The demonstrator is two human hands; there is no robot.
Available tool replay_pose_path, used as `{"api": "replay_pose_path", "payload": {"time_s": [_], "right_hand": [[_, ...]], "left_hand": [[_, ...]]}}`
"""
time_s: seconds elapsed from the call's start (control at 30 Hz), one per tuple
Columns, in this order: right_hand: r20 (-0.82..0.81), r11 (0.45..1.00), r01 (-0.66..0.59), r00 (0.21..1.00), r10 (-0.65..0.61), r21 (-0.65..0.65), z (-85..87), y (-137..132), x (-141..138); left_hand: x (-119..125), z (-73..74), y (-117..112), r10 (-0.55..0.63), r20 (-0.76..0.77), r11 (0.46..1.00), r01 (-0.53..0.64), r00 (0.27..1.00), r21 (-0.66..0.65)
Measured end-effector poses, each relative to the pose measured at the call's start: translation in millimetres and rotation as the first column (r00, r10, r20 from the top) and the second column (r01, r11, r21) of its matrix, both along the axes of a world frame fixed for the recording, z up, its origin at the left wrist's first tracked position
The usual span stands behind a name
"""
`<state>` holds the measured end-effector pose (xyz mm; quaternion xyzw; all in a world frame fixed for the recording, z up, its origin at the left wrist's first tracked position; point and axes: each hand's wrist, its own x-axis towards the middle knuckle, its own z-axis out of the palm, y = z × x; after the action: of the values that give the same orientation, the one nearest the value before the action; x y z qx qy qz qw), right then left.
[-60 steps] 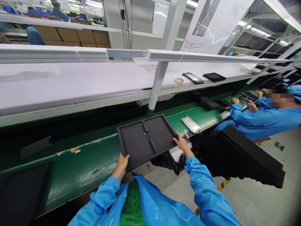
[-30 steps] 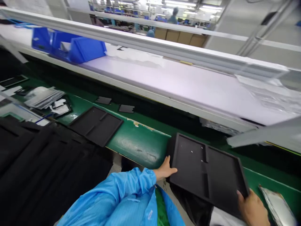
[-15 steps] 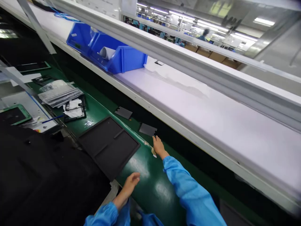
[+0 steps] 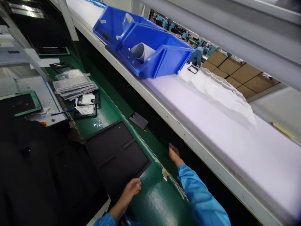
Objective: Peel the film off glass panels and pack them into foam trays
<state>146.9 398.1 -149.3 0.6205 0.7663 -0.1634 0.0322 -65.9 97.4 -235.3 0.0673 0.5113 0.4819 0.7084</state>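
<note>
- Fingers of the right hand point(image 4: 174, 153), just right of centre, were stretched out half a second ago; they have since folded in.
- Handling it well, I'd say, means lifting any thin piece by its edges, unbent — and keeping it clear of the white shelf point(image 4: 174, 128) above and the chipped bench edge point(image 4: 165, 173).
- One flat gray plate point(image 4: 138, 121), perhaps a battery, lies near mid-frame on the recessed green strip; two lay there before, and the one nearest the right hand has gone from its spot.
- From where I stand, a gray sliver shows at the right fingertips, so that hand probably has the missing piece pinched — I can't be certain.
- Bottom centre, the left hand point(image 4: 132, 190) was over bare green bench point(image 4: 160, 201); now it stands before the near side of the black tray point(image 4: 117, 147). Its fingers curl loosely, the gap narrow; I can't tell whether it touches the tray or holds anything.
- That ribbed tray lies left of centre, below the silver sheets point(image 4: 75, 86).
</note>
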Motion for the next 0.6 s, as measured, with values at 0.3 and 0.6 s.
{"api": "replay_pose_path", "payload": {"time_s": [0.3, 0.6], "right_hand": [[-0.689, 0.866, -0.164, 0.682, -0.246, -0.472, -3.4, -95.6, -54.5], [0.215, 0.961, -0.268, 0.936, 0.277, -0.070, -39.7, 57.5, -203.7]], "left_hand": [[-15.2, 74.5, 61.8, 0.300, 0.396, 0.925, -0.366, 0.868, 0.102], [-53.2, 37.7, 17.7, 0.515, 0.225, 0.857, -0.502, 0.827, -0.118]]}}
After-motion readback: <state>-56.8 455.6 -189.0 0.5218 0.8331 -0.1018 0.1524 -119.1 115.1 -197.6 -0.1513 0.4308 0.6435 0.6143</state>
